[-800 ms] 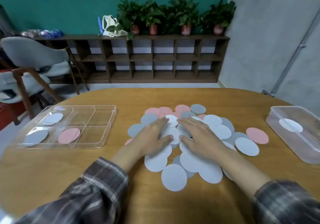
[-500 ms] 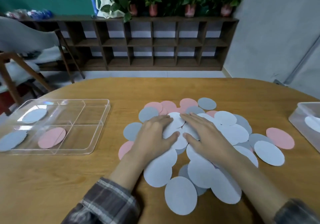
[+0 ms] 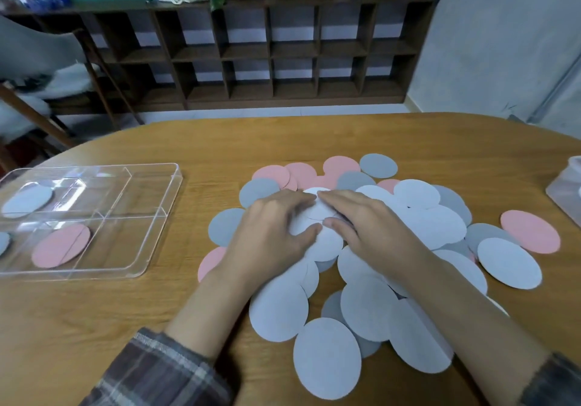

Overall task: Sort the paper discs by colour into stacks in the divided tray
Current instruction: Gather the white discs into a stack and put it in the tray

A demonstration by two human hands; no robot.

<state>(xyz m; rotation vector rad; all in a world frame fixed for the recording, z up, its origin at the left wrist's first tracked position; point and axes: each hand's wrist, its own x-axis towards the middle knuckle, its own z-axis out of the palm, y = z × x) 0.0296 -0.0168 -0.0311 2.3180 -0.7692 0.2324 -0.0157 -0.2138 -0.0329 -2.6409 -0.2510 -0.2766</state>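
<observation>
The divided tray (image 3: 162,221) lies well left of the pile, nearer the left hand (image 3: 273,232), with a pale disc (image 3: 26,199) in a far compartment and a pink disc (image 3: 61,245) in a near one. That hand and the right hand (image 3: 371,226) rest flat, fingers straight, on the paper discs (image 3: 327,358), fingertips meeting over a white disc (image 3: 323,212). A clear tub (image 3: 562,192), contents unclear, stands far right.

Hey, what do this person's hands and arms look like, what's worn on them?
Both hands are bare, the left hand and the right hand alike: no gloves, rings or watch in view. The left sleeve is dark grey plaid with pale stripes; the right sleeve, mostly out of frame, looks the same.
</observation>
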